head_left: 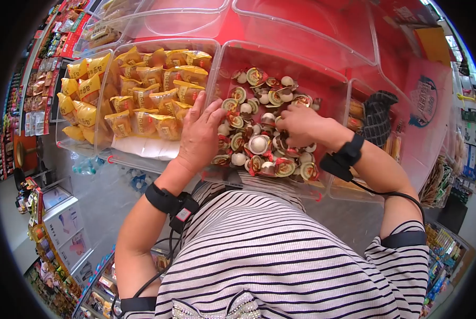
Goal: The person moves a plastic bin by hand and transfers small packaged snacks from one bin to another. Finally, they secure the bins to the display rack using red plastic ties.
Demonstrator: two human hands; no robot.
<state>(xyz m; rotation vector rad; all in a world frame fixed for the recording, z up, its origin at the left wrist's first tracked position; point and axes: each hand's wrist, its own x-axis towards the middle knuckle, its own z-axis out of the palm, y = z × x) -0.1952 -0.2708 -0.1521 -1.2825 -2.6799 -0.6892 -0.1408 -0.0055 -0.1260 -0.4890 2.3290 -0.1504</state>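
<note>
My left hand [199, 133] lies over the wall between two clear bins, its fingers stretched out and fairly straight. Beside it, rows of yellow wrapped snack packets [147, 95] fill the left bin. Under my right hand [307, 126] is a loose heap of small cup-shaped sweets [258, 144], some showing pale round domes, others printed lids with red edges. The right fingers curl down into this heap, closed, and their tips are partly hidden; what they grip cannot be made out. The sweets lie in a clear plastic bin [331, 80] against red backing.
A dark checked cloth bundle [378, 118] lies in the bin at right, beside other packets. Clear bins [301, 26] stand along the back. A white printed box [68, 234] stands lower left, and stocked shelves line both sides. Cables run from both wrist straps.
</note>
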